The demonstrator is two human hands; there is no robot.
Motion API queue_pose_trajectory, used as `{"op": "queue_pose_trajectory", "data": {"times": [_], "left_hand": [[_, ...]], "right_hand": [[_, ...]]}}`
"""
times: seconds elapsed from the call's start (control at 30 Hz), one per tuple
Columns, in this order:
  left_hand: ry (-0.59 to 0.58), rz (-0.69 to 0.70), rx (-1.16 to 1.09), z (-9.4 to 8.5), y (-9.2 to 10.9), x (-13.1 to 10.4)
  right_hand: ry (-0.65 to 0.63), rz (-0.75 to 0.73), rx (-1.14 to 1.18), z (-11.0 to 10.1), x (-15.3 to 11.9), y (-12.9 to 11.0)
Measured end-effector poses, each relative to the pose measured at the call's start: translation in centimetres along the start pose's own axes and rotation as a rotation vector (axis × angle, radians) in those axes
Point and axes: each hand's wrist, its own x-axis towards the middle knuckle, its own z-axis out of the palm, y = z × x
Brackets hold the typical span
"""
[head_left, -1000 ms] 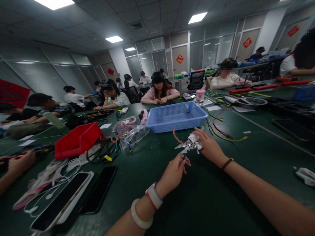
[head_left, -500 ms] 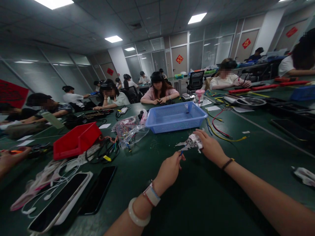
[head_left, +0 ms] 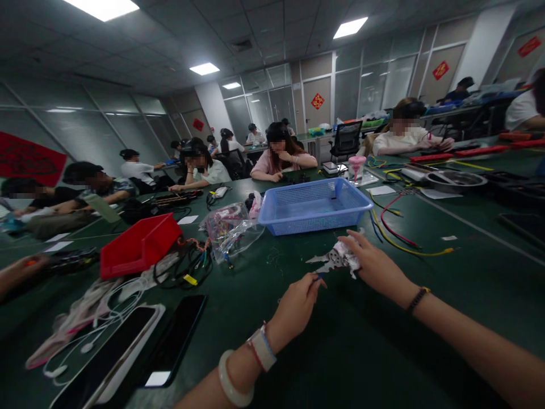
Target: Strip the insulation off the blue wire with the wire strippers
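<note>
I'm making out what looks like 福 on a red, diamond-shaped, gold-lettered door sign (head_left: 441, 70) (other lettering is looking blurred).

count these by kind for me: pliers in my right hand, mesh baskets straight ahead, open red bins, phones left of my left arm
pliers: 1
mesh basket: 1
red bin: 1
phones: 2, a pale-cased phone and a dark phone
total: 5
</note>
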Motion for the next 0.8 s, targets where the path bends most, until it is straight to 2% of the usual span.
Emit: {"op": "queue_pose_trajectory", "data": {"times": [0.1, 0.2, 0.33, 0.6, 0.8], "left_hand": [[0.027, -0.003, -0.021, 0.1, -0.4, 0.0], [0.059, -0.012, -0.051, 0.0, -0.7, -0.1], [0.042, -0.032, -0.053, -0.3, -0.8, -0.2], [0.019, -0.033, -0.053, -0.3, -1.3, -0.5], [-0.008, 0.051, -0.081, -0.1, -0.7, -0.9]], "right_hand": [[0.003, 0.005, 0.069, 0.2, 0.1, -0.3], [0.057, 0.041, 0.153, 0.0, -0.3, -0.5], [0.105, 0.095, 0.140, -0.6, -1.1, -1.0], [0.043, 0.093, 0.012, 0.2, -2.3, -2.4], [0.020, 0.054, 0.005, 0.9, -2.6, -2.8]]}}
